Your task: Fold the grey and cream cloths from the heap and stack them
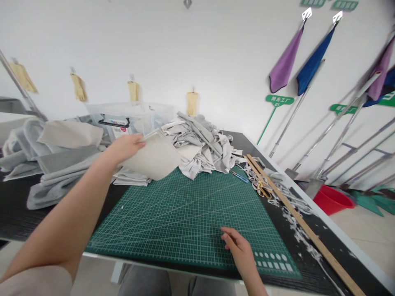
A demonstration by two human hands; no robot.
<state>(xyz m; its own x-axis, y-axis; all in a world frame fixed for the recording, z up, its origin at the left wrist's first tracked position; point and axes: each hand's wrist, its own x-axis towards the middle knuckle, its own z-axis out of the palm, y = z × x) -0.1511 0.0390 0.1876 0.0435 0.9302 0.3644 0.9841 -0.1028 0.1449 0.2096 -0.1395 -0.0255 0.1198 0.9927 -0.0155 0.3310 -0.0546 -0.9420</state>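
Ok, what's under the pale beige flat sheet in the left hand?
Below the pale beige flat sheet in the left hand, edges of a light-grey folded cloth stack and the green gridded cutting mat show. The sheet covers anything else there.

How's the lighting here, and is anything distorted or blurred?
Head view: fairly even light, soft shadow beside the right hand on the cutting mat; head view: wide-angle distortion likely tilts the metal poles; head view: fine print on box label too blurred to read.
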